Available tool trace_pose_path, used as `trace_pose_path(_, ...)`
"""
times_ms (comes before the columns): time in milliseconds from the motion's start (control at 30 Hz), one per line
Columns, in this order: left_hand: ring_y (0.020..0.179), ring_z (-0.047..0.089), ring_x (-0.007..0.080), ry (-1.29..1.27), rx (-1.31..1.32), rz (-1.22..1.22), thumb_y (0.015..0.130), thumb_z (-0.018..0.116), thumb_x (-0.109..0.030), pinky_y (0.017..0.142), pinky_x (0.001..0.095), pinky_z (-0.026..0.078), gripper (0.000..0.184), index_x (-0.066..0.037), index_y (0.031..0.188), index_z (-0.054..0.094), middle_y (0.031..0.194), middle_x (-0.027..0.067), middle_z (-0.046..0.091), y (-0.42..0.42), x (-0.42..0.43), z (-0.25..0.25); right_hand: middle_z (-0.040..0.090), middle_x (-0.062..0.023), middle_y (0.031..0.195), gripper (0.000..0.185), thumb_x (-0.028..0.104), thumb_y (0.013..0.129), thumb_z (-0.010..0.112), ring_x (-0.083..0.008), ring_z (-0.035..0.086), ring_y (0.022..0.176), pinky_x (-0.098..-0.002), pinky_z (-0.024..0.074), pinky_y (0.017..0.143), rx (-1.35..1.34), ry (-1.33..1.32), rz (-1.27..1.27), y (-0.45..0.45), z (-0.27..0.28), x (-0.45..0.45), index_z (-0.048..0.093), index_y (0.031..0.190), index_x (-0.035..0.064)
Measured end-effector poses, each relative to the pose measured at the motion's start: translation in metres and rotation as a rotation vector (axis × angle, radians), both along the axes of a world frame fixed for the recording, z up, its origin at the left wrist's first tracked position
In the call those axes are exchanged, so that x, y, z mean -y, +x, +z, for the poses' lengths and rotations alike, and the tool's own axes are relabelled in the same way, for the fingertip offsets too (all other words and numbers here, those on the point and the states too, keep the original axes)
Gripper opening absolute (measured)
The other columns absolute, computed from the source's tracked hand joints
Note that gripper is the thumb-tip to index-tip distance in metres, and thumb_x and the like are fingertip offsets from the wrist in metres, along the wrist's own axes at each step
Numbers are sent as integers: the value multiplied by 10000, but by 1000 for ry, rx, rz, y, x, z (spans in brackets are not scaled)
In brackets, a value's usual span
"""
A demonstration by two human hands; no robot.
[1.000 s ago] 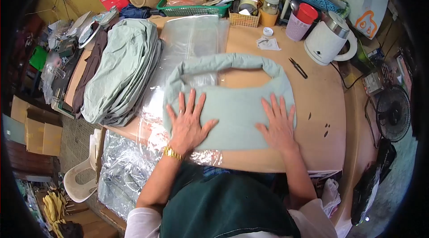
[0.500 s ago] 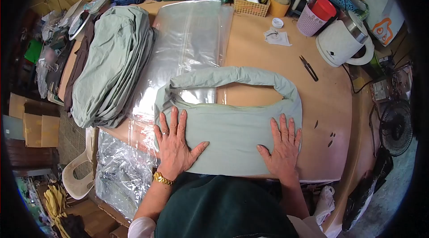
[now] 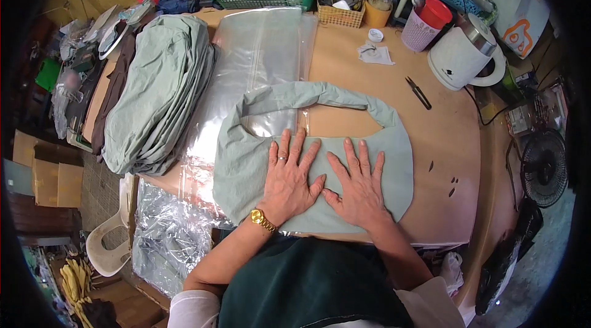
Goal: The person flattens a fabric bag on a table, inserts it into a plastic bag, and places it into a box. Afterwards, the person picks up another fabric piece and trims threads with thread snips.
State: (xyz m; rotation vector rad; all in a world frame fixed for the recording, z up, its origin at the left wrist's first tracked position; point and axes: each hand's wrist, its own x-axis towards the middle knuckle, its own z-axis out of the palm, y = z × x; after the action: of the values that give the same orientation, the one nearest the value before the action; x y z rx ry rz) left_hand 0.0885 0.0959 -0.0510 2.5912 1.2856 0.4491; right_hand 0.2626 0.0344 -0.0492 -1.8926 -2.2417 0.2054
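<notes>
A pale green fabric shoulder bag (image 3: 246,171) lies flat in front of me, its wide strap (image 3: 308,95) arching away at the top. My left hand (image 3: 291,180) rests palm down on the middle of the bag, fingers spread, with a ring on one finger and a gold watch at the wrist. Beside it, my right hand (image 3: 360,192) also presses flat on the fabric, fingers apart. The two thumbs almost meet. Under the bag's left part run clear plastic sleeves (image 3: 258,51).
A stack of similar green bags (image 3: 157,94) lies at left on the table (image 3: 449,143). Thread snips (image 3: 418,93), a white electric kettle (image 3: 458,57) and a pink cup-like holder (image 3: 417,32) are on the right. Baskets (image 3: 265,0) line the back; a black fan (image 3: 543,168) stands far right.
Both hands have slid inward from the bag's sides to its middle. The bag's body now spreads out rounder at both sides, and its opening edge lies smoother.
</notes>
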Motion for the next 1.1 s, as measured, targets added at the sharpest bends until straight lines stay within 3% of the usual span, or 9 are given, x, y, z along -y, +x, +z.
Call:
trace_pose_path(300,1434,134,465,-9,-82,53,863,540,-511,1085,680,129,733,-107,1453,378,1556,193,219,-10,19,-2,246,-175,1540,734,470,843,606,-381,211,1421,-667,133,1086,1,-61,35,3,5,13,372,1451,132)
trace_pose_path(467,1305,384,412,-107,126,43,909,576,-396,1074,537,307,677,-42,1447,366,1481,212,350,-23,21,32,291,-201,1514,783,522,870,586,-378,319,1375,-541,250,1112,-194,-239,94,20,18,-3,351,1442,41)
trace_pose_path(533,1233,456,357,-479,565,146,916,590,-351,1043,466,357,660,-5,1432,366,1434,194,413,-31,-5,31,382,-233,1454,844,575,868,589,-357,371,1353,-472,333,1092,-1790,-457,-204,14,20,-30,349,1409,-26)
trace_pose_path(600,1118,575,245,-978,1373,372,935,593,-267,990,352,447,598,80,1370,376,1323,148,537,-45,-36,16,381,-269,1435,830,555,901,560,-349,373,1351,-472,349,1090,-2095,-480,-330,16,3,-53,327,1401,-65)
trace_pose_path(667,1187,540,307,-1015,1735,395,928,579,-307,1033,427,441,598,100,1324,390,1328,203,513,-75,-56,-7,394,-296,1412,814,540,918,532,-380,379,1340,-483,321,1113,-2658,-370,-569,39,-17,-67,313,1399,-79)
trace_pose_path(767,1252,490,403,-1401,2166,298,900,576,-429,1086,508,383,726,128,1310,353,1318,291,490,-113,-51,1,372,-292,1420,868,558,914,525,-371,396,1319,-472,319,1117,-2669,-32,-420,57,-21,-55,313,1361,-155)
trace_pose_path(1000,1138,601,302,-1156,1969,515,926,585,-449,987,445,494,596,53,1234,491,1201,183,608,-106,-50,-13,476,-279,1352,771,518,930,525,-342,394,1333,-414,298,1131,-2679,-32,-270,57,-35,-46,385,1346,-116)
trace_pose_path(1067,1084,623,251,-1119,1879,545,963,559,-394,933,389,532,478,17,1206,522,1193,140,616,-105,-66,-11,484,-260,1366,732,491,915,563,-323,369,1362,-507,236,1139,-1391,-395,-203,61,-29,-32,400,1377,-53)
trace_pose_path(1100,1032,632,236,-1046,1780,557,973,550,-363,902,374,547,430,11,1184,533,1166,126,622,-104,-78,-8,484,-260,1366,732,491,915,563,-323,369,1362,-507,236,1139,-1393,-397,-201,54,-10,-18,400,1377,-53)
